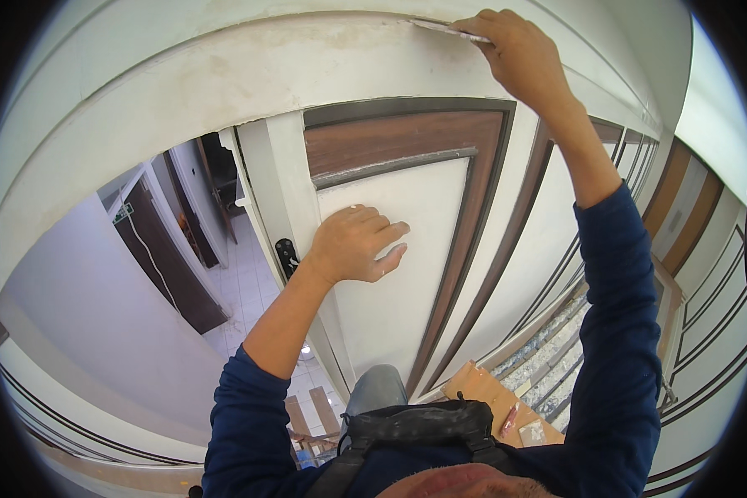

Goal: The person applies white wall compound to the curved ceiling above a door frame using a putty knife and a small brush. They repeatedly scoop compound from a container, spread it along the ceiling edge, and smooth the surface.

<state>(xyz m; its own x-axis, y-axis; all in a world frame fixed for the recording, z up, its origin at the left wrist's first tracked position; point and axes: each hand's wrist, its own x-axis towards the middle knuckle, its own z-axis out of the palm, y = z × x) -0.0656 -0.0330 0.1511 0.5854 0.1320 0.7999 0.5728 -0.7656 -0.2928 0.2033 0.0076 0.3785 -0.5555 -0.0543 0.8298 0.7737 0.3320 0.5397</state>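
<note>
High up at the right, my right hand (524, 60) grips a thin, flat putty knife (448, 30). The blade lies against the off-white beam (249, 62) above the doorway, pointing left. Patchy beige smears mark that beam near its upper edge. Lower down, my left hand (358, 243) is at the white panel of the door (390, 307), with white specks on its fingers. Its thumb and fingers are apart and hold nothing. Whether the palm presses on the panel is hidden. Brown and dark trim (407, 133) frames the panel.
A black lock plate (286, 256) sits on the door's left edge. Beyond the opening are a tiled floor (253, 282) and a dark brown door (162, 257). At lower right, a wooden board (481, 388) bears small items beside a white-spattered slatted surface (548, 353).
</note>
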